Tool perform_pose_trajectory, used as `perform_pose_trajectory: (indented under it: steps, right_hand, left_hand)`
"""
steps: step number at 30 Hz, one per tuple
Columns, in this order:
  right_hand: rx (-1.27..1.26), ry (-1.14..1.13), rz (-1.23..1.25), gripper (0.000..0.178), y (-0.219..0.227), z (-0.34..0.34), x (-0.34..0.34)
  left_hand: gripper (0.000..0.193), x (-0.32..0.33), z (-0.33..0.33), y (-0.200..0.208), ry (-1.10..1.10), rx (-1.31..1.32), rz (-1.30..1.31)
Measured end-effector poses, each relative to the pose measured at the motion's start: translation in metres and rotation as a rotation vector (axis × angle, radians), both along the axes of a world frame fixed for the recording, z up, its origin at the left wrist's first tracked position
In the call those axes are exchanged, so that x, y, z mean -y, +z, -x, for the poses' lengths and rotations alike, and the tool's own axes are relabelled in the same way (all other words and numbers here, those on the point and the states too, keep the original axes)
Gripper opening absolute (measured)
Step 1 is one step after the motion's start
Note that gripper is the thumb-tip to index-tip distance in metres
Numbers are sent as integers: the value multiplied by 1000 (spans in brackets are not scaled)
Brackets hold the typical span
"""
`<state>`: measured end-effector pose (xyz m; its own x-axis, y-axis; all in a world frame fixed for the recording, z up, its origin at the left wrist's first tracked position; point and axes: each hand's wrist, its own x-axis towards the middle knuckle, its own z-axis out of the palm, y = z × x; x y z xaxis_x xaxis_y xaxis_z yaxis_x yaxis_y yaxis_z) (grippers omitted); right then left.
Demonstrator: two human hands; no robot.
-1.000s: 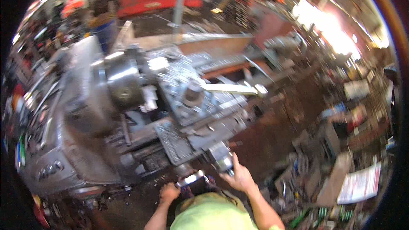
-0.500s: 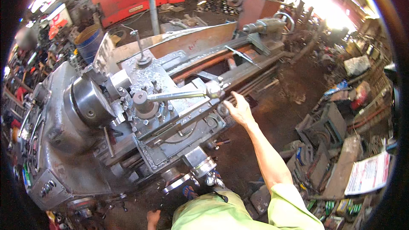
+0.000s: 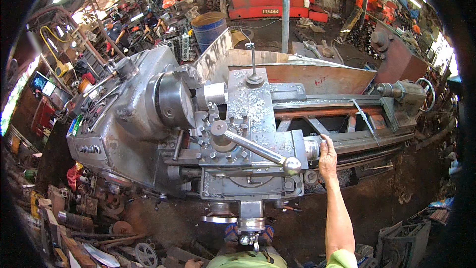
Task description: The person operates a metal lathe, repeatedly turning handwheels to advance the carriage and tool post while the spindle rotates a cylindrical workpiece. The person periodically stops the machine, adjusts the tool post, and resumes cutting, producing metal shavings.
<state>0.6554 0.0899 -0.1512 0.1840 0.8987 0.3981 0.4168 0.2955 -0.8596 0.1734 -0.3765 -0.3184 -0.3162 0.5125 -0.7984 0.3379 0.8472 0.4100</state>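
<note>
A large grey metal lathe fills the middle. My right hand (image 3: 327, 159) is at the right end of its top slide, with the fingers closed about the handle beside the round silver dial (image 3: 311, 148); the fingers partly hide that handle. Left of it, the tool post (image 3: 220, 136) carries several square-headed bolts and a long lever ending in a ball (image 3: 291, 165). A short shiny ridged cylinder (image 3: 215, 94) stands out beside the chuck (image 3: 173, 100). Only a sliver of my left hand (image 3: 193, 264) shows at the lower edge, its fingers not readable.
Metal chips cover the carriage (image 3: 255, 104), where a thin upright rod (image 3: 253, 59) stands on a round base. The tailstock (image 3: 409, 94) sits at the bed's far right. Behind are a blue drum (image 3: 209, 32), a grey pole (image 3: 285, 15) and people (image 3: 116, 34). Scrap metal (image 3: 82, 218) lies lower left.
My view has swung left, so the lathe now lies nearly level and more of the headstock shows. My right hand stays by the top-slide dial. My left hand has almost left the view.
</note>
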Motion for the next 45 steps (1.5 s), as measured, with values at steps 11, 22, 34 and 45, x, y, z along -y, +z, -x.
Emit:
perform_pose_trajectory:
  steps: [11, 22, 34, 45]
  right_hand:
    - [433, 13, 450, 47, 42, -12, -20]
    - [1164, 10, 468, 73, 68, -2, 14]
    - [964, 493, 571, 64, 113, -35, -67]
    - [1002, -267, -211, 91, -2, -5, 30]
  left_hand:
    - [81, -47, -20, 10, -1, -213, 347]
    - [67, 0, -24, -5, -17, -266, 192]
    - [45, 35, -20, -32, 227, -87, -26]
    - [71, -12, -29, 3, 14, -263, 310]
